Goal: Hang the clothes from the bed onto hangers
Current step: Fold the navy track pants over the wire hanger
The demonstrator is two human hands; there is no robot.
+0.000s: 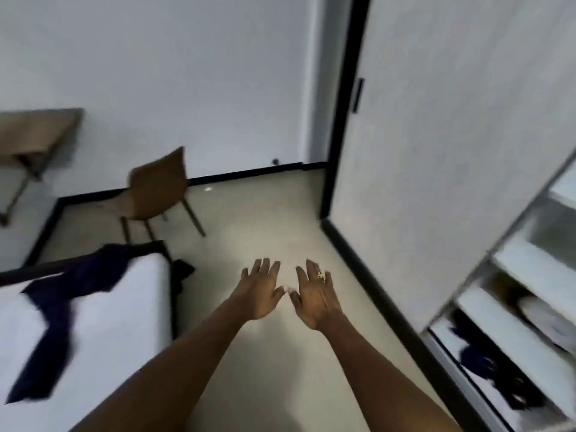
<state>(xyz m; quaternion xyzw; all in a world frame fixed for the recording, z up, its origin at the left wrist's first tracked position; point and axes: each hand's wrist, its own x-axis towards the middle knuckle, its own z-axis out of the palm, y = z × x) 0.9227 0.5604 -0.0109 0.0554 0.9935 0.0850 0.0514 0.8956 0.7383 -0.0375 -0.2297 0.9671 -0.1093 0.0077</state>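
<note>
A dark navy garment lies spread across the white bed at the lower left. A smaller dark piece of cloth hangs off the bed's far corner near the floor. My left hand and my right hand are held out side by side over the floor, palms down, fingers straight and spread. Both hold nothing. A gold ring sits on my right hand. No hanger is plainly visible. The frame is blurred.
A brown chair stands beyond the bed. A wooden table is at the far left. On the right is a white wardrobe door and open shelves holding dark clothes.
</note>
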